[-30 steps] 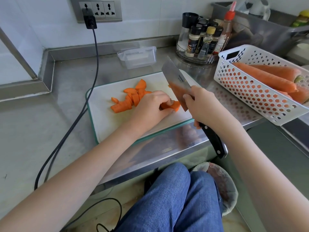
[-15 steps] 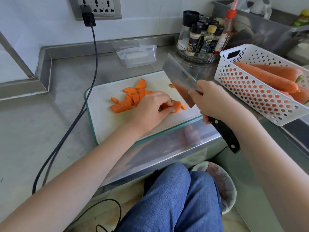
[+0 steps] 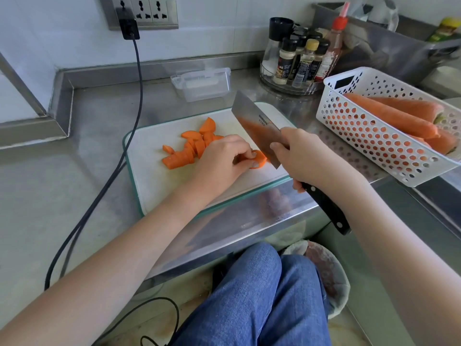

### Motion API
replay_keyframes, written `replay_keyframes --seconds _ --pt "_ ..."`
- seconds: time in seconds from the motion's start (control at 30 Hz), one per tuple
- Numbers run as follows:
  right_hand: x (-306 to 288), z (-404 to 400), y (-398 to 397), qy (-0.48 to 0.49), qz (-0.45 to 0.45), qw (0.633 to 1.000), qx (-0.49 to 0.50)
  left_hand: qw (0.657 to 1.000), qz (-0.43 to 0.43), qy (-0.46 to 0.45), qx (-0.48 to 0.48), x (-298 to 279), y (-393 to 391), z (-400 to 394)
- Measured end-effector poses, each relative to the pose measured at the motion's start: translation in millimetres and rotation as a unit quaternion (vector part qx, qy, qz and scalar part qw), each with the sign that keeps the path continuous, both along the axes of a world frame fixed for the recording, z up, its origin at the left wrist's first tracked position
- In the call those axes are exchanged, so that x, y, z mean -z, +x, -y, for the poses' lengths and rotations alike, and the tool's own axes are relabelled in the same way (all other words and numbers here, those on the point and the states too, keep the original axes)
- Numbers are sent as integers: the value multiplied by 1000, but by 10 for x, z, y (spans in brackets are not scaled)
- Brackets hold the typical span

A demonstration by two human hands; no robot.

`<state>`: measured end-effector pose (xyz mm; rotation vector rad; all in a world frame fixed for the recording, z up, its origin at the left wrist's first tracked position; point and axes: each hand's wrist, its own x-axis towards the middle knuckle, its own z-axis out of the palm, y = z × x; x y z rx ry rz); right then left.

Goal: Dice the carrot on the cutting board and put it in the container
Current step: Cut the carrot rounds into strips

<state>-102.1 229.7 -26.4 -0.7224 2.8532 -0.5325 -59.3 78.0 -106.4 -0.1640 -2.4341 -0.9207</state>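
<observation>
- Left hand (image 3: 222, 161) pinches a carrot piece (image 3: 258, 159) on the white cutting board (image 3: 154, 186), beside cut slices (image 3: 192, 148).
- Right hand (image 3: 306, 158) grips the cleaver (image 3: 257, 126), blade against that piece.
- Clear container (image 3: 202, 83) sits behind the board.

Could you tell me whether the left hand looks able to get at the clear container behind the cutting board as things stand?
Probably yes: the left hand pinches a carrot piece, but only low carrot slices lie between it and the container.
</observation>
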Motion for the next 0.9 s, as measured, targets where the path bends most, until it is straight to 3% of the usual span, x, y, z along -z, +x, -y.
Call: replay_keyframes --seconds 0.27,0.4,0.6,0.9 --pt "247 82 -66 46 2 999 -16 1000 -2 4 -9 3 2 1" --pt "200 -22 -107 -7 55 998 -17 1000 -2 13 -9 10 3 0" --pt "34 -132 -124 -73 46 996 28 999 -7 22 -28 12 29 0" --pt "-2 -36 54 -53 31 998 13 1000 -10 13 -15 14 21 26"
